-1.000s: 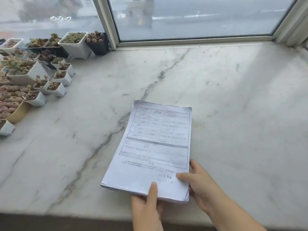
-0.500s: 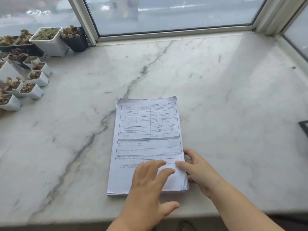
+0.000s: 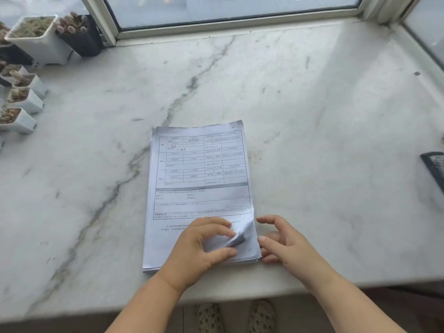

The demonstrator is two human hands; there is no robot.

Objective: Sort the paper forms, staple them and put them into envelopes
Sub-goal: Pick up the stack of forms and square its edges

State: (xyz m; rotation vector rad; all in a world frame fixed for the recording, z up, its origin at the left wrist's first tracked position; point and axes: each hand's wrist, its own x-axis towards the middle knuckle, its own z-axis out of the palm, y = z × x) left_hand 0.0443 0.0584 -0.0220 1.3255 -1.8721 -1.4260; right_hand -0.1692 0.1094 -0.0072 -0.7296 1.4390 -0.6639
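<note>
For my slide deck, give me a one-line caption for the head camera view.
Left hand lifts the near right corner of the top sheet of a stack of forms on a marble sill; right hand open beside.

White forms w/ black grid; grey-veined white marble sill.

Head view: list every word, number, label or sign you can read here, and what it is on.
None can be quoted with confidence.
Top form of the paper stack: printed table, lines of text and a few handwritten entries, all too small and blurred to read.
Dark object at the right edge: no readable marking.
Plant pots: no labels visible.
</note>
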